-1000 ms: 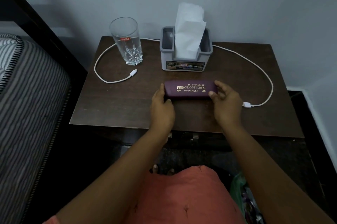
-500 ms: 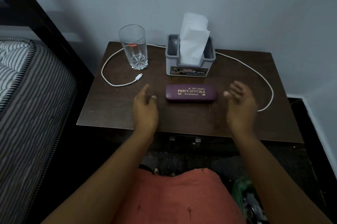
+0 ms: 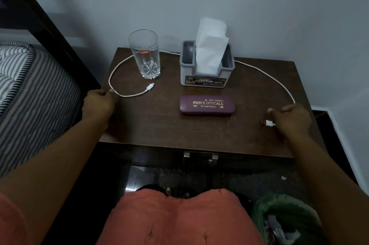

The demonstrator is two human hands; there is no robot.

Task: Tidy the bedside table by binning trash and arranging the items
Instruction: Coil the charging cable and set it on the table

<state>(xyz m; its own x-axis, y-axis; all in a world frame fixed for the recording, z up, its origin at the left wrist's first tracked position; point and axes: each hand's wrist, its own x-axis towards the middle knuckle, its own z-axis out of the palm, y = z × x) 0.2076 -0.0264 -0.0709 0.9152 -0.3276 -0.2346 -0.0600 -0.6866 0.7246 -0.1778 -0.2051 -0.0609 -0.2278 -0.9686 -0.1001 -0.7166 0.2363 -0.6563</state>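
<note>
On the table (image 3: 159, 125), both hands, left (image 3: 98, 103) and right (image 3: 289, 119), seemingly pinch the white cable (image 3: 265, 75)

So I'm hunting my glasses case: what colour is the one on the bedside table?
Purple hard case with gold lettering, in the head view.

A home bedroom: a striped mattress (image 3: 30, 89) in a dark bed frame (image 3: 50, 25) beside a dark wooden bedside desk (image 3: 159, 125).

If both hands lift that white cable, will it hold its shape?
Probably not. The cable lies in loose curves behind the glass and holder, so it looks floppy. Lifted, it would likely sag and might drag against the glass, which could tip.
</note>
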